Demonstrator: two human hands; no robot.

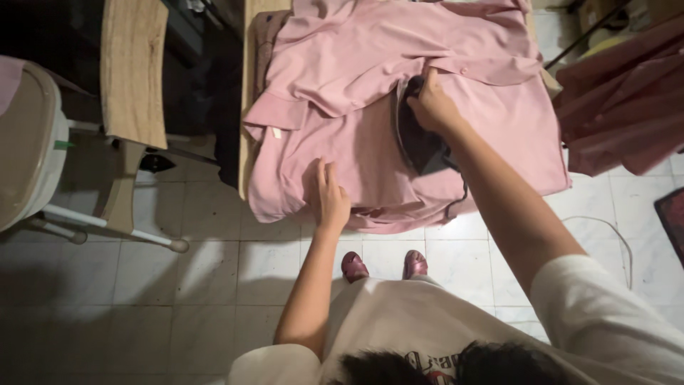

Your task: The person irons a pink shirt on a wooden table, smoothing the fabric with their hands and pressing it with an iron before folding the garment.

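Two hands are at work on a pink garment spread over the counter, whose bare wooden strip shows only along its left edge. The right hand is closed around the handle of a dark iron, which rests flat on the cloth near the middle of the counter, its tip pointing toward the far edge under a folded-over flap. The left hand lies open, fingers spread and palm down, on the cloth by the near edge; its grip holds nothing, it only presses the fabric flat. The garment hangs a little over the near edge and bunches in loose folds at the far left corner.

By the look of it, the pressing is mid-stroke: one panel is being smoothed while the rest stays creased. A further stroke would call for the flat hand to keep the cloth taut and stay well away from the iron's edge. More pink cloth hangs off to the right, and a chair stands at left on the tiled floor.
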